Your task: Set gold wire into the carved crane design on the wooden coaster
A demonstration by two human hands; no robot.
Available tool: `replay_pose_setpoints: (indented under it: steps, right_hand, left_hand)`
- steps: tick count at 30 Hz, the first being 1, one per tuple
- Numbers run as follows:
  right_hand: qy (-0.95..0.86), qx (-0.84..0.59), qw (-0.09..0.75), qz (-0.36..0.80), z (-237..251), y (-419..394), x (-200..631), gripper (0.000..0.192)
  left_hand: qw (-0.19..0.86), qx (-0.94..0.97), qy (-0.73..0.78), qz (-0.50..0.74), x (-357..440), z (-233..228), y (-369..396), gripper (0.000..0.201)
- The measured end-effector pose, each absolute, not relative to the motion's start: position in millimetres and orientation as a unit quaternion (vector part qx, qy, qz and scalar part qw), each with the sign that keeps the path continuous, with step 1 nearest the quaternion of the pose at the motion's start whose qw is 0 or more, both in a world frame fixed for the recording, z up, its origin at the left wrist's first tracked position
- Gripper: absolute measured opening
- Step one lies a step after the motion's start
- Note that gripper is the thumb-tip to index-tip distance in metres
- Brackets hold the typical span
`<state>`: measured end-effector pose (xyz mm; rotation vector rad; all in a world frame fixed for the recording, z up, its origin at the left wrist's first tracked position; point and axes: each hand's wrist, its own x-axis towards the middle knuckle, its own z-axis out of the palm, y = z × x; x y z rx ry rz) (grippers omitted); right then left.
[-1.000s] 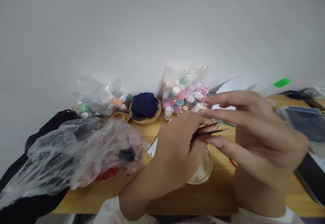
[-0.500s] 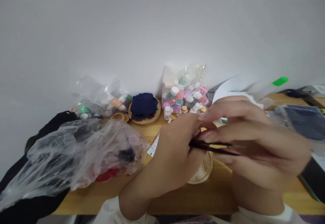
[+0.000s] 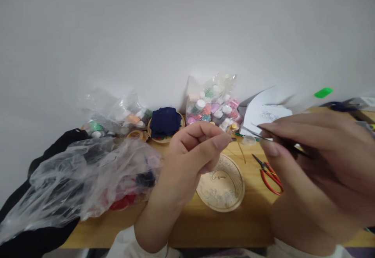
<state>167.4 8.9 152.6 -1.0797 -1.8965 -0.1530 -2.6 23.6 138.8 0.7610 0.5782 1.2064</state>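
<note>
My left hand (image 3: 190, 152) is raised above the wooden table (image 3: 234, 226), thumb and forefinger pinched on a tiny piece, with a thin thread (image 3: 241, 153) hanging by its fingertips. My right hand (image 3: 319, 168) grips black tweezers (image 3: 263, 135) whose tips point left toward the left fingertips, a short gap apart. Below and between the hands lies a round wooden disc (image 3: 221, 187) with an engraved pattern. Small red scissors (image 3: 268, 173) lie just right of it.
A crumpled clear plastic bag (image 3: 88, 180) over black cloth (image 3: 17, 215) fills the left. Along the wall: a bag with small jars (image 3: 114, 111), dark blue fabric in a wooden hoop (image 3: 166, 122), a bag of bead bottles (image 3: 213, 104), white paper (image 3: 266, 113).
The tweezers went from my left hand into my right. The hands drew apart and the right one rose, uncovering the wooden disc and the red scissors.
</note>
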Motion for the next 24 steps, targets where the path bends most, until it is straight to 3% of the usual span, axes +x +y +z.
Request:
replay_pose_setpoints:
  steps: [4,14,24]
  right_hand:
    - [-0.773,-0.466,0.424,-0.072,150,7,172,0.013]
    - [-0.775,-0.423,0.465,-0.065,156,7,168,0.015]
    - [-0.777,-0.457,0.425,-0.077,149,5,169,0.016]
  left_hand:
    - [0.718,0.340,0.269,0.544,-1,140,24,0.018]
    - [0.694,0.390,0.271,0.541,0,131,23,0.016]
    - [0.659,0.434,0.292,0.540,1,129,21,0.016]
